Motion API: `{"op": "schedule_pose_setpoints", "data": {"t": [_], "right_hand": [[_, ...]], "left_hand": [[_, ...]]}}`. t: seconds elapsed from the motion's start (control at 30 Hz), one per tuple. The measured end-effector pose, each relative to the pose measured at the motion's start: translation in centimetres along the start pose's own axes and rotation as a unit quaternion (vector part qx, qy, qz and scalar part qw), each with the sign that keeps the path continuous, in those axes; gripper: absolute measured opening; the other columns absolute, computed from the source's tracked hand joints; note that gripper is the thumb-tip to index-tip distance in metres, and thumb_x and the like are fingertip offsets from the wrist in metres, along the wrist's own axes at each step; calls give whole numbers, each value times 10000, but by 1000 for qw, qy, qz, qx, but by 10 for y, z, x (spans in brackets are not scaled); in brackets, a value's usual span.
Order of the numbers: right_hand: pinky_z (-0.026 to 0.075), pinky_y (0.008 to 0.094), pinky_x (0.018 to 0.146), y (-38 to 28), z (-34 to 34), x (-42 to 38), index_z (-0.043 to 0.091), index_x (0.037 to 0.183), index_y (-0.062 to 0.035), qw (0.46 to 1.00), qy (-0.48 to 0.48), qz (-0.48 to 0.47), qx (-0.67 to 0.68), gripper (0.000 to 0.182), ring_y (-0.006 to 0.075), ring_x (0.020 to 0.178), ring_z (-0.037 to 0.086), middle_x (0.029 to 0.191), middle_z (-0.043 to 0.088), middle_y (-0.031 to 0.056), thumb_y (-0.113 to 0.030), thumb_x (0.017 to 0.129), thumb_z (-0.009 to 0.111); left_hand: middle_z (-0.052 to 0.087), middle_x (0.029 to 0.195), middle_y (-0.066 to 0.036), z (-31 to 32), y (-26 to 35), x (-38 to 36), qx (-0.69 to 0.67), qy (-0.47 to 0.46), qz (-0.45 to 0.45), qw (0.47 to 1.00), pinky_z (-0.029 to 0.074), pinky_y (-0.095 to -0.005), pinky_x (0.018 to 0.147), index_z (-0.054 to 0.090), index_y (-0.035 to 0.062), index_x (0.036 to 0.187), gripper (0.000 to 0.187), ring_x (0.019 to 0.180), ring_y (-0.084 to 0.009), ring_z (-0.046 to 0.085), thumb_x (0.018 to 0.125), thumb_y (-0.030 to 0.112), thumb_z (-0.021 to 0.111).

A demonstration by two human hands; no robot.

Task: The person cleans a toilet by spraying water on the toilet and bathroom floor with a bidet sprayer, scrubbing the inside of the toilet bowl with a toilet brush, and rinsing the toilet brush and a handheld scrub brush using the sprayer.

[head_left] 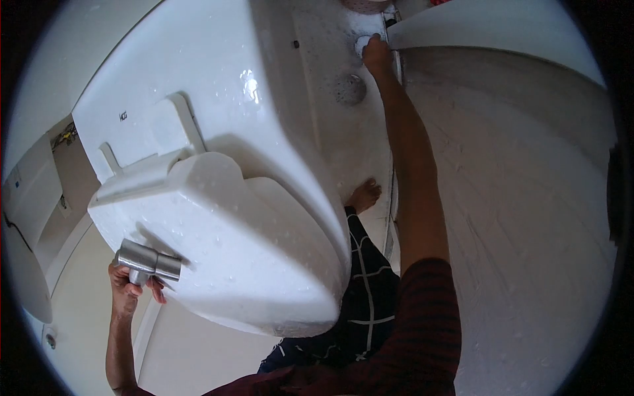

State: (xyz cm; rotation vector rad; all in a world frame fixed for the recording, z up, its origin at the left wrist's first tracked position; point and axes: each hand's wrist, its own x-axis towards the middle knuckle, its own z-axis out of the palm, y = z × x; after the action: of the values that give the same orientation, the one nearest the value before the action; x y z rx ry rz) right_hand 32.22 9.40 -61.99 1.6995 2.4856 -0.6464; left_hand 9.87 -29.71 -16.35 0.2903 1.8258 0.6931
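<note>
Left hand [125, 288]: fingers curled around the stem of a metal fitting [150, 261], held over the lid [251, 244].
Toilet [198, 86]: placed at centre; lid closed, dotted with droplets; wetting judged done.
Floor [337, 142]: wetted; a round drain [350, 89] set in it.
Foam [362, 25]: gathered near the right hand; judged unrinsed.
Right hand [376, 56]: closed on a small white item [361, 45]; kind cannot be told.
Room: bathroom, dimly lit; bounded at right by a pale, streaked wall [515, 198].
</note>
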Motion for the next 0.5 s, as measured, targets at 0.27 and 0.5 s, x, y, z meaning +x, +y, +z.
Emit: {"op": "schedule_pose_setpoints", "data": {"t": [0.27,0.5], "right_hand": [[533,330,592,-8,14,2,614,791,8,981,34,-76,-176,109,241,734,639,901,597,152,-89,750,587],[515,324,504,-6,17,3,583,786,10,964,129,-158,-173,112,231,604,630,675,606,132,-76,721,609]], "left_hand": [[542,555,-63,-5,-1,-3,-59,0,-20,998,491,-359,397,513,-1,784,579,423,-226,557,567,492,723],[557,591,-66,-12,-9,-8,-63,31,-42,997,486,-354,395,510,-6,810,604,460,-215,566,533,480,738]]}}
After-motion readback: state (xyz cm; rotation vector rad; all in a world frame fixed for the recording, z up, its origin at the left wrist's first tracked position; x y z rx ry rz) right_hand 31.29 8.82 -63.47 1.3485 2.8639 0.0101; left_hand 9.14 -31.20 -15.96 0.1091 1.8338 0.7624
